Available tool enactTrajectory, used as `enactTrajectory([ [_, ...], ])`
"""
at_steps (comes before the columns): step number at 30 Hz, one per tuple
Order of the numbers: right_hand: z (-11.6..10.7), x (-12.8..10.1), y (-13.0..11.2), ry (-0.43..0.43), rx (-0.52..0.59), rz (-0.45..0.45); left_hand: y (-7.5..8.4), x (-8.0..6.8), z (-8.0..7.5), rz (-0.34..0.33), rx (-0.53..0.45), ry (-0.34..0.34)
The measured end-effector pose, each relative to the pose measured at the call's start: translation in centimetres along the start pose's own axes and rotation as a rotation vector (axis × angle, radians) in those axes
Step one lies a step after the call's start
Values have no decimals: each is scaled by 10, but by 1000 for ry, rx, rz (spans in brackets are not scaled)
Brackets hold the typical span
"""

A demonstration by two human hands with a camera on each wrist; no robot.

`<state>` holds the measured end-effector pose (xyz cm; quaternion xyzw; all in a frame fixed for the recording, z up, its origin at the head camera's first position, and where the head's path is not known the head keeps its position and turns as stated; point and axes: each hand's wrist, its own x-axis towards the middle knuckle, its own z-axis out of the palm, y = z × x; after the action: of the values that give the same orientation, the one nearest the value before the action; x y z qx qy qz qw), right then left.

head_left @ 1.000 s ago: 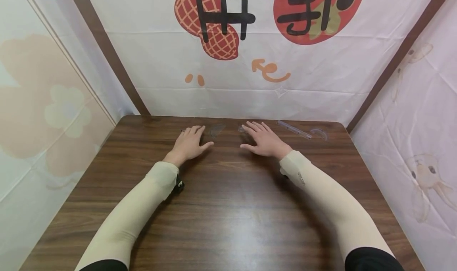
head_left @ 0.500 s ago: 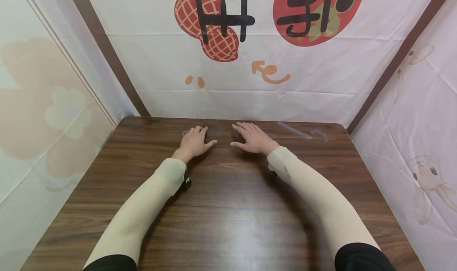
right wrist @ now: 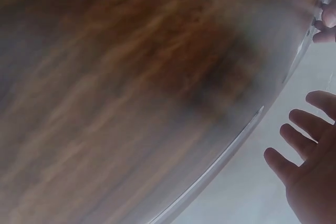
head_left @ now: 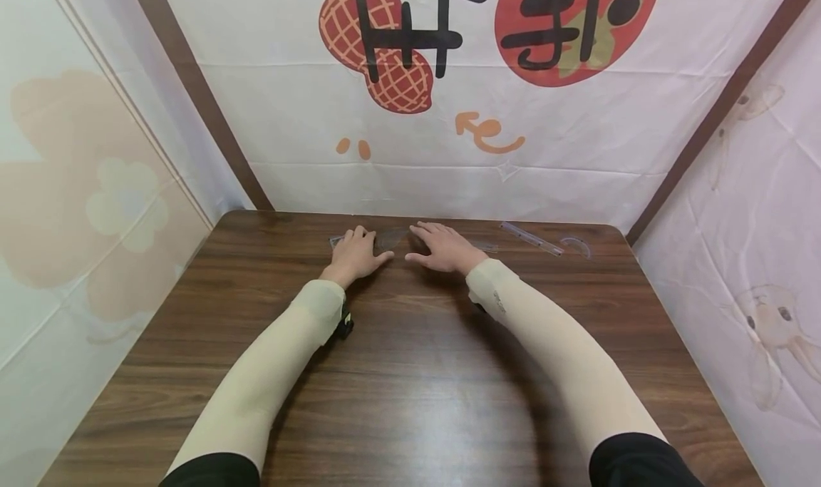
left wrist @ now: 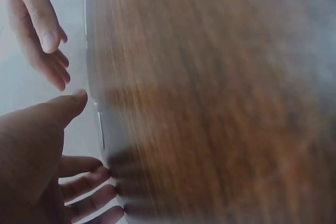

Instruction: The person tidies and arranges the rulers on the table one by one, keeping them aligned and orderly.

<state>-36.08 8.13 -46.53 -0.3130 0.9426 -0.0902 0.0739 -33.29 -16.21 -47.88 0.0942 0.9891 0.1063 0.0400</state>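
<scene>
At the far side of the table, my left hand (head_left: 357, 254) has its fingers slightly bent and thumb spread. A clear flat piece (head_left: 335, 241) peeks out on its left, mostly covered. Between the hands lies a faint transparent plate (head_left: 389, 239), perhaps a set square. My right hand (head_left: 445, 248) hovers beside it with its fingers spread, holding nothing. Just right of that hand is another clear flat piece (head_left: 485, 247). In the left wrist view, the left fingertips (left wrist: 107, 190) are at the table surface; whether they touch a clear piece cannot be told.
A clear ruler (head_left: 531, 238) lies slanted at the back right, with a clear protractor (head_left: 576, 246) to its right. The wooden table (head_left: 410, 373) ends at a printed white curtain (head_left: 288, 116); more curtain hangs on both sides.
My right hand has moved left, uncovering the clear piece on its right. My left hand has shifted slightly right, baring part of the piece on its left. The ruler and protractor lie still.
</scene>
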Motion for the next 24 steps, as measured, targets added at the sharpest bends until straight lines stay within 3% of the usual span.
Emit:
enactTrajectory([
  [10, 5, 15, -1, -50, 17, 41, 3, 2, -1, -25, 20, 3],
  [24, 9, 26, -5, -49, 11, 68, 5, 6, 2, -42, 17, 22],
])
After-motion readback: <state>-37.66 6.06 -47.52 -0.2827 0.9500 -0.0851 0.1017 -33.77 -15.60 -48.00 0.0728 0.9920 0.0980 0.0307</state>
